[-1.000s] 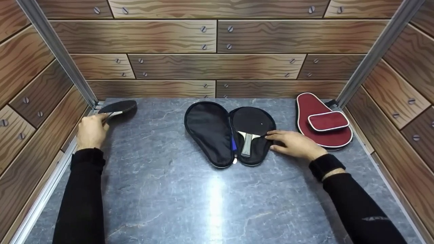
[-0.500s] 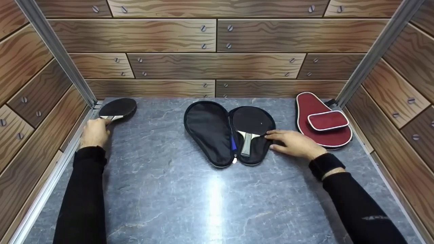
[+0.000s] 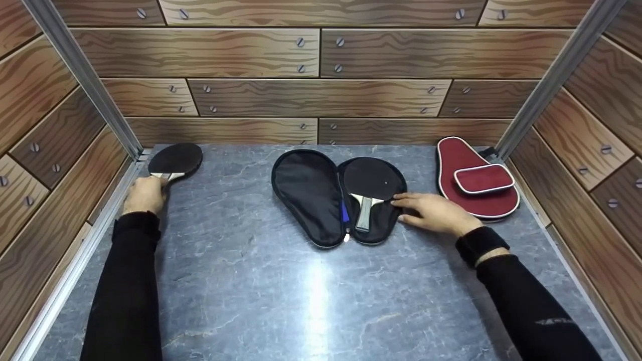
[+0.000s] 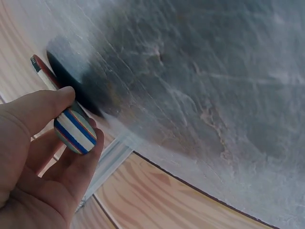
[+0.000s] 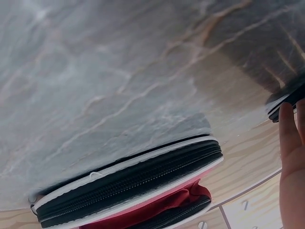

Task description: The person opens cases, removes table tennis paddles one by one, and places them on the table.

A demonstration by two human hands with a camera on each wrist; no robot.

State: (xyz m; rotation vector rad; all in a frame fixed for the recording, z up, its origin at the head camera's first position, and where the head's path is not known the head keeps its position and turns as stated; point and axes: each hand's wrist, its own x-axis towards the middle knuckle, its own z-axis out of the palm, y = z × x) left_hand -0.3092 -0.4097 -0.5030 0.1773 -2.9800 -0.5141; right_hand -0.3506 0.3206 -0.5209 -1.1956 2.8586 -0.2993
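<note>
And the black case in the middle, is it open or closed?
Open: the black case lies spread in two halves, side by side, and a paddle shows in the right half.

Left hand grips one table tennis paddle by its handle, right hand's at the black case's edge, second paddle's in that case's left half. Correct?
One slip: the second paddle lies in the right half of the black case, per the head view. The rest holds: left hand grips one table tennis paddle by its handle, right hand at the case's edge.
</note>
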